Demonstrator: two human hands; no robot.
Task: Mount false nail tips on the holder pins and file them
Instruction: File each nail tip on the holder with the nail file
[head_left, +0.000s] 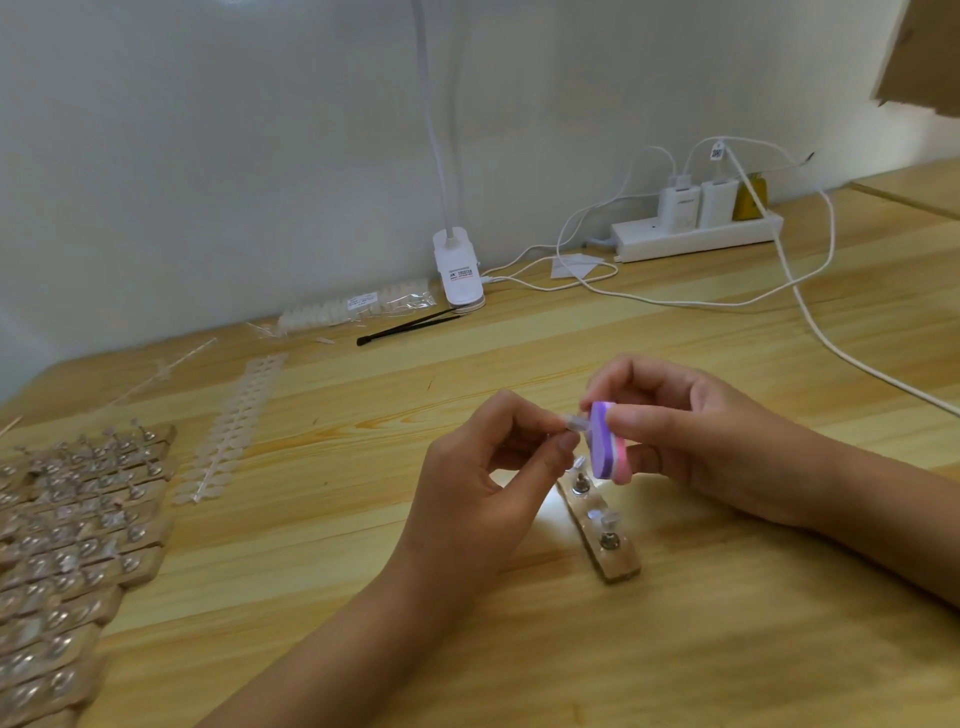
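Wooden desk (519, 649) | left hand (478, 483) grip pinches blurred nail tip (571, 422) | right hand (696, 431) grip pinches file block (605, 441) | holder (615, 556) half-hidden

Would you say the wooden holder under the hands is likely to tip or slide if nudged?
The wooden holder lies flat on the table, so tipping seems unlikely. It looks small and light; it would probably slide easily.

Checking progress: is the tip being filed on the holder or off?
Off. The left hand pinches the clear nail tip above the holder; the right hand holds the file block against it.
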